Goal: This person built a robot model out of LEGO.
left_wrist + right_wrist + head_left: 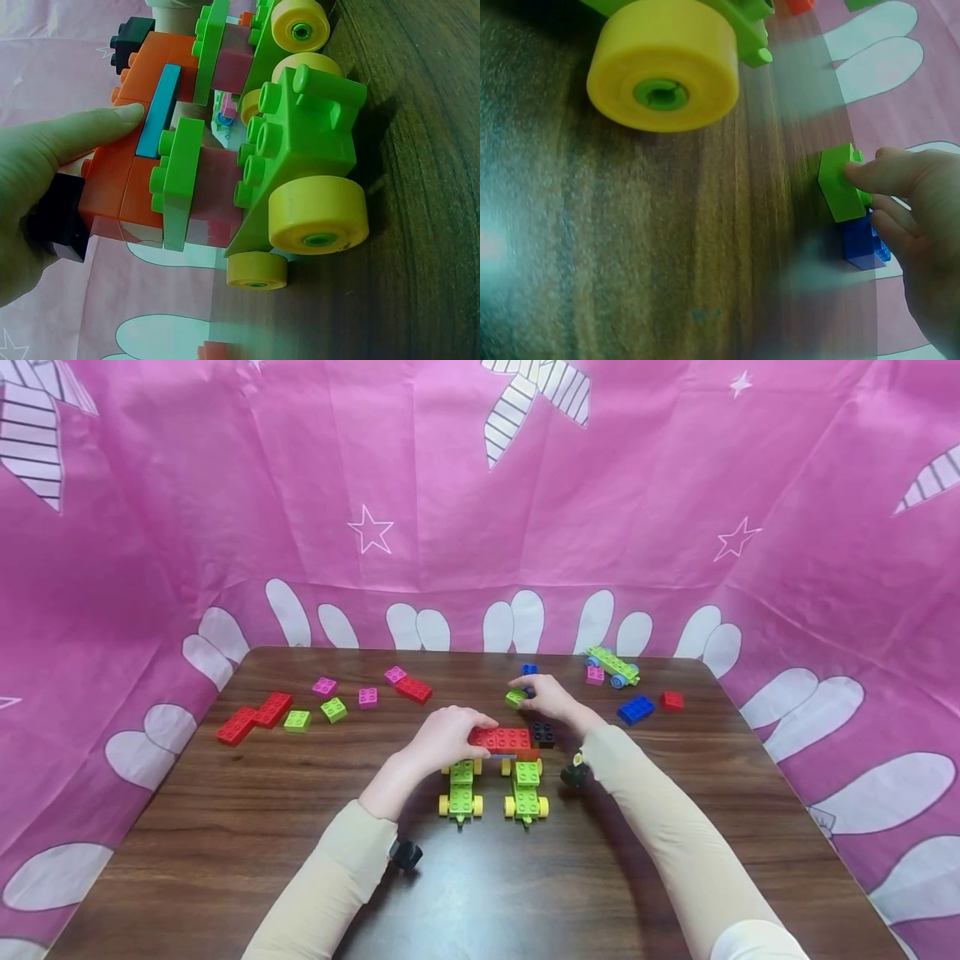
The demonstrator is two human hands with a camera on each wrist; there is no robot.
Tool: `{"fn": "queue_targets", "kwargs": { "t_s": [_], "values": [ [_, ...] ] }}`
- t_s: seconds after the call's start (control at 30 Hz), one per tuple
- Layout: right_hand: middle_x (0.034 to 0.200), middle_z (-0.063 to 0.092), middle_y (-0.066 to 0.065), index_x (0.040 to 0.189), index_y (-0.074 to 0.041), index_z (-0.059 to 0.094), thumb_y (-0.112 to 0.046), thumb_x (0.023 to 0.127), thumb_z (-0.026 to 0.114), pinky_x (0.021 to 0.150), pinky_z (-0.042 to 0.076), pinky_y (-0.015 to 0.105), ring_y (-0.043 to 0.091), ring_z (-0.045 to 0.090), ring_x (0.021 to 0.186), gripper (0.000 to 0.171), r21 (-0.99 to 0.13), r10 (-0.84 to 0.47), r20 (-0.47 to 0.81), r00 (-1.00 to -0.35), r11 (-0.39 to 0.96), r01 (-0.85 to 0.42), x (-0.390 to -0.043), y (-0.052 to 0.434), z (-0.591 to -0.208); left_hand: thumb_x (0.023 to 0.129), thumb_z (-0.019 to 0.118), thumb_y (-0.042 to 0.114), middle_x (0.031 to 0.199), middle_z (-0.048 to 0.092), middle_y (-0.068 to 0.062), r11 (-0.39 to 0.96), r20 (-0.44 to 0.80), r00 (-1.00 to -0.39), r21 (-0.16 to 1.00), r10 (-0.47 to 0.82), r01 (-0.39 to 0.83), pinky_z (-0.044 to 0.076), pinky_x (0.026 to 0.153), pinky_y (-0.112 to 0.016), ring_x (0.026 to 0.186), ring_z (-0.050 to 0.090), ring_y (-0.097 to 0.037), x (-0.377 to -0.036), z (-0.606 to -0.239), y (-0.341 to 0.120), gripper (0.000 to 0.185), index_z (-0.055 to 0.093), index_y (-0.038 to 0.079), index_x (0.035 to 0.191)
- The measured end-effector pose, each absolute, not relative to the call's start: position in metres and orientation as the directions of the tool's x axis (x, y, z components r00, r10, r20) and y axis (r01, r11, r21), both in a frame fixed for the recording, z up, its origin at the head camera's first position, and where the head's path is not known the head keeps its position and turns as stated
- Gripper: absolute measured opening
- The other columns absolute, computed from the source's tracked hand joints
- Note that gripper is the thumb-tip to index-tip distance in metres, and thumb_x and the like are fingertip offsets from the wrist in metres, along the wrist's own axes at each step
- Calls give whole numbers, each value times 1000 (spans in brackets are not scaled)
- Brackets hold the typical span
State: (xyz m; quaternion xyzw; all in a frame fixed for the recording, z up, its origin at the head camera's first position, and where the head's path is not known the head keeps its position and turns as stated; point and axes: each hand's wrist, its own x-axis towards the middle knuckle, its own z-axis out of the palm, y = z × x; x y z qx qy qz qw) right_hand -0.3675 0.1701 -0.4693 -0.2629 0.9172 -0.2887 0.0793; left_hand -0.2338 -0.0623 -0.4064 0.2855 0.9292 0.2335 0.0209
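My left hand (446, 739) grips the left end of a row of red building bricks (510, 741), its thumb on the near side by a thin blue strip (159, 112). The row bridges two green wheeled bases (461, 797) with yellow wheels. Pink bricks and green bricks lie between the row and the bases. At its ends are a black brick (542, 735) and another black brick (66, 221), the latter beside my left palm. Farther back, my right hand (551, 697) pinches a small green brick (838, 187) on the table, next to a blue brick (860, 244).
Red bricks (236, 725), green bricks (297, 721) and pink bricks (367, 697) lie scattered at the left. Back right are a green base with blue wheels (613, 667), a pink brick (595, 675), a blue brick (636, 710) and a red brick (672, 700). Pink cloth surrounds the table.
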Motion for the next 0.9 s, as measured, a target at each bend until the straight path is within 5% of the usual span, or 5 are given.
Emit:
{"fn": "queue_targets", "kwargs": {
  "t_s": [0.9],
  "values": [
    [118,67,19,115,-1,66,-16,83,78,97,51,48,33,63,107,37,-609,-474,-23,-880,705,-363,-360,173,-470,81,81,28,117,72,-2,733,97,-833,427,545,529,52,92,-38,106,66,-20,-235,-406,-62,45,70,14,122]
  ]
}}
